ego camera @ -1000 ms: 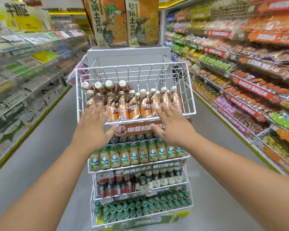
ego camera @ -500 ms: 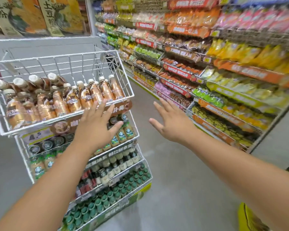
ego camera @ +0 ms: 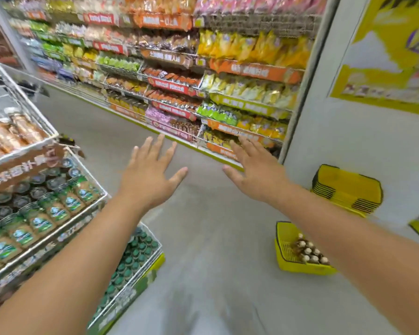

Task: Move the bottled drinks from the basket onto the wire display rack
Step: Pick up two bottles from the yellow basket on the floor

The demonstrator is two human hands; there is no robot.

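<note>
Since the frame half a second earlier, the view had swung right: the wire display rack [ego camera: 46,189] had slid to the left edge, and both hands had left it and now hung over bare floor [ego camera: 203,238]. A yellow basket [ego camera: 286,262] had come into view at lower right.

Left hand [ego camera: 150,177]: palm down, fingers straight and spread, holding nothing. Right hand [ego camera: 257,175]: the same, fingers splayed, empty, well above the basket.

The basket sat on the floor near the grey wall [ego camera: 336,153], partly hidden by the right forearm. In it stood a cluster of bottled drinks [ego camera: 307,252] with pale caps; count unclear. A stack of empty yellow baskets [ego camera: 346,189] rested against the wall just behind. The rack's top tier already carried brown bottles [ego camera: 12,134], blurred; green-labelled bottles [ego camera: 46,213] filled the tier below.

Step judged: turning to fetch the next bottles; task part done.

Risks, as judgement: the frame was heavily motion-blurred, so a fast reach down could knock the tightly packed bottles over or tip the light basket. Taking several at once by the caps could let one slip. The rack's low corner lay close beside the left arm and could be clipped on the turn back.
</note>
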